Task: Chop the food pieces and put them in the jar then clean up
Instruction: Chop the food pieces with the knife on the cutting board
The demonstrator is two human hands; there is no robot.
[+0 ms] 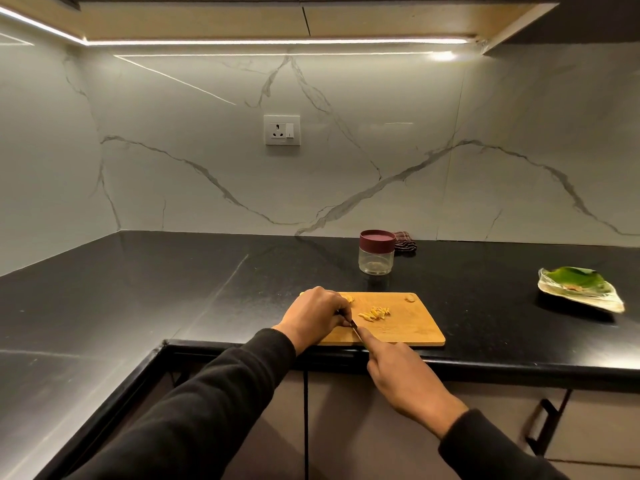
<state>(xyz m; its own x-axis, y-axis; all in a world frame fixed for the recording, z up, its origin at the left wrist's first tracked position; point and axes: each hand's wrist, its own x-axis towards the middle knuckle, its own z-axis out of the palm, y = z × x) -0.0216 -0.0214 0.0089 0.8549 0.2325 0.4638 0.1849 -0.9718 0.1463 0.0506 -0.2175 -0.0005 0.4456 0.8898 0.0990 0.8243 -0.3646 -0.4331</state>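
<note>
head view looks down on a black bench with a wooden cutting board lying at its near edge. the left hand rests on the left end of the board with its fingers curled down; what is under them is hidden, though a pale food piece shows just beyond the knuckles. the right hand hangs over the near edge of the bench and grips a knife, forefinger stretched along its back; only a short dark stretch of the blade shows, its tip right at the left fingertips. whether the blade touches the board i cannot tell. just right of the left hand, in the middle of the board, lies a small heap of chopped yellow strips. a single whole piece sits apart at the far right corner of the board.

beyond the board, near it but not touching, stands a clear jar with a maroon lid on it. behind the jar to the right, against the marble wall, lies a dark checked cloth. well apart on the right of the bench is a leaf-shaped plate with a green leaf on it and a few scraps. a socket is on the wall.
</note>
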